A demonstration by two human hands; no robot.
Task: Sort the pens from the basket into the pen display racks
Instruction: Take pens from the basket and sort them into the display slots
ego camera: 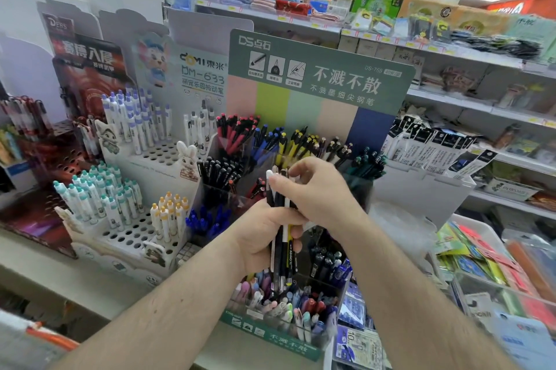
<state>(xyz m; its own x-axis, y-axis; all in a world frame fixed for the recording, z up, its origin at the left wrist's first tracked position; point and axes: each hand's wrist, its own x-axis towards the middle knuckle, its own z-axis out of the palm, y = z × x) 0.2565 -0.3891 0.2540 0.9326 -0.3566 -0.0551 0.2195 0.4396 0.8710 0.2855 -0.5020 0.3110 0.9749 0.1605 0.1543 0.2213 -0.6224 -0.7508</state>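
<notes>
The left hand (264, 237) is clenched round a small bundle of slim black, white and yellow-banded pens (281, 237), held upright at the centre of the view, just in front of the clear acrylic pen rack with the green header card (319, 74). The right hand (313, 189) is above it, its fingertips (275, 180) pinching the white cap end of one pen at the top of the bundle. The basket named in the task cannot be identified with certainty in this view; the pens in hand are the stock to be sorted. Judgement: the step in hand is selection, one pen being singled out of the bundle for placement. The rack's far compartments hold grouped pens: red-pink at the left, then blue, yellow-black, cream-topped and dark green at the right; nearer compartments hold black, blue and mixed pastel pens. To the left stands a white perforated cardboard pen stand with rabbit figures (144, 159), carrying white pens with purple, teal and yellow caps and many vacant holes. The next move calls for drawing the pinched pen clear without loosening the remainder, identifying its type, and lowering it upright into the matching compartment. The risk is a mismatched slot, since several dark pens look alike.
</notes>
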